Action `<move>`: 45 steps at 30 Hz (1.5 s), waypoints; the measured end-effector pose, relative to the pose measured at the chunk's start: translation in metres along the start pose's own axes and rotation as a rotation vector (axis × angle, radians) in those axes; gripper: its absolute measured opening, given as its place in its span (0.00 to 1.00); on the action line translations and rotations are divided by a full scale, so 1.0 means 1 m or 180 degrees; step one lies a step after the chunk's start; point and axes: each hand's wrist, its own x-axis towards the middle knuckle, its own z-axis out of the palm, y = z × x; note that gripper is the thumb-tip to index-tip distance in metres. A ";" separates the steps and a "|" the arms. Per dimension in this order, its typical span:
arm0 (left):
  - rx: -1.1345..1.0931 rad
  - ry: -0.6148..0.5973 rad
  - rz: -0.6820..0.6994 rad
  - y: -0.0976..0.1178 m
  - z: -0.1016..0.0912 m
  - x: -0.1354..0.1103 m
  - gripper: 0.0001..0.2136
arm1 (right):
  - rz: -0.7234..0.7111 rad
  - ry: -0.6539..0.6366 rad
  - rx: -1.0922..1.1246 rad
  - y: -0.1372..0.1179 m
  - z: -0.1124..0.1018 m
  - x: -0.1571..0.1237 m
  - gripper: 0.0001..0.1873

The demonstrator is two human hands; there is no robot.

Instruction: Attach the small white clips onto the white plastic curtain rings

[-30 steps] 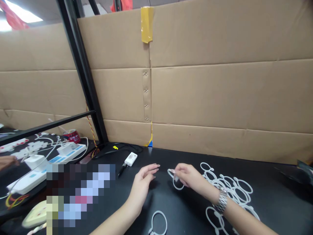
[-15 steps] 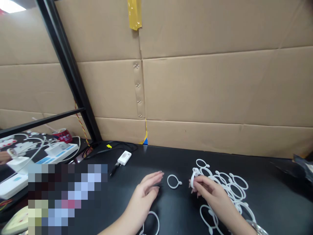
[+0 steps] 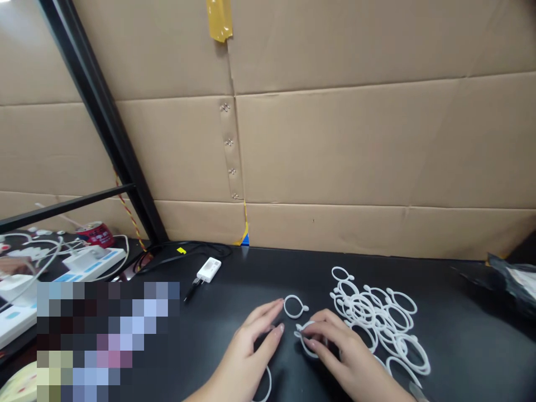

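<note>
My right hand (image 3: 341,346) holds a white ring with a small knob (image 3: 307,347) between thumb and fingers, low over the black table. Just beyond it, a single white ring (image 3: 294,317) lies flat, its knob pointing right. My left hand (image 3: 253,343) has thumb and fingers apart with nothing between them. Its fingertips come right up to the left edge of that single ring; whether they touch it, I cannot tell. Partly hidden by my left wrist is another white ring (image 3: 269,385). Several more rings (image 3: 364,310) lie in an overlapping pile beyond and beside my right hand.
A white charger plug (image 3: 209,270) with a black cable end lies at the left. Farther left are a power strip (image 3: 90,268), a red can (image 3: 96,233) and another person's hand (image 3: 17,266). A cardboard wall (image 3: 335,151) closes the back; a black plastic bag (image 3: 511,285) sits far right.
My right hand has moved left and nearer with the ring, away from the pile towards my left hand. My left hand stays beside the single ring. The view has shifted slightly.
</note>
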 end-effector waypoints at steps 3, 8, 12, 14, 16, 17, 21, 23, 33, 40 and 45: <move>0.0063 0.0005 0.0010 0.001 -0.001 0.001 0.15 | 0.0251 0.0033 0.0114 0.006 -0.001 0.001 0.09; 0.0121 0.0078 -0.0008 0.003 -0.002 0.001 0.15 | 0.0714 -0.0065 0.0479 0.014 -0.002 0.002 0.08; 0.0026 0.0083 -0.0014 0.004 -0.001 0.001 0.14 | 0.0673 -0.0109 0.1046 0.018 -0.001 0.003 0.10; 0.0010 0.0051 -0.0022 0.003 0.000 0.001 0.14 | 0.0712 -0.0199 0.1475 0.021 0.001 0.004 0.14; 0.0040 0.0006 -0.0006 0.001 0.001 0.000 0.15 | 0.0832 -0.0246 0.1735 0.024 0.003 0.006 0.18; 0.0051 -0.0019 0.0013 0.000 0.001 0.000 0.15 | 0.0902 -0.0230 0.1774 0.025 0.004 0.007 0.19; 0.0034 -0.0101 0.0060 -0.003 0.002 -0.001 0.15 | 0.1183 0.0064 0.1668 0.024 0.003 0.009 0.20; 0.0019 -0.0094 0.0069 -0.003 0.002 -0.001 0.15 | 0.1239 0.0143 0.1600 0.024 0.002 0.008 0.20; 0.0255 -0.0112 0.0132 -0.005 0.005 -0.002 0.15 | 0.1351 -0.0009 0.1739 0.028 0.004 0.008 0.22; 0.0345 -0.0112 0.0165 -0.005 0.006 -0.001 0.16 | 0.1705 -0.0100 0.2317 0.010 -0.008 0.004 0.14; 0.0420 -0.0171 0.0207 -0.007 0.005 -0.002 0.16 | 0.1649 -0.0082 0.2013 0.009 -0.010 0.007 0.17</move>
